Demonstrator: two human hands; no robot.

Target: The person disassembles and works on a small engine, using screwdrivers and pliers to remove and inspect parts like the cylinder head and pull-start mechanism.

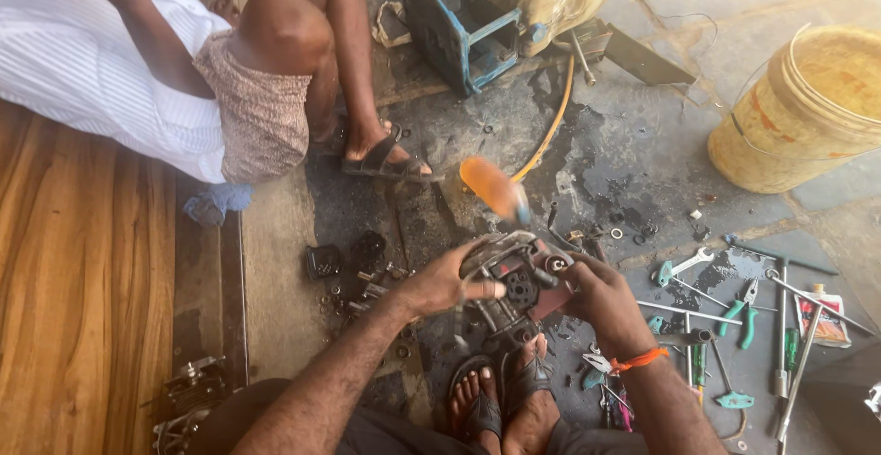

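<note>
Two hands meet low in the middle of the view, over a dark metal engine part (514, 281) that sits on the stained stone floor (633, 152) just ahead of the person's sandalled feet (505, 395). Left hand (445, 282) clamps the part's left side, fingers wrapped over its wire-like rim, grip pressed tight on it. Right hand (601, 294), an orange band (640, 360) at the wrist, closes around the right end of the same part beside a small round opening. An orange-handled screwdriver (493, 189), blurred, stands just above the part; which hand steers it I cannot tell. To the right, teal-handled pliers (745, 313), wrenches (684, 265) and long rods lie scattered on the floor. A yellow bucket (808, 111) sits at the far right, a blue machine frame (454, 28) up top. Another person sits at upper left, one sandalled foot (381, 157) near the oily patch.
</note>
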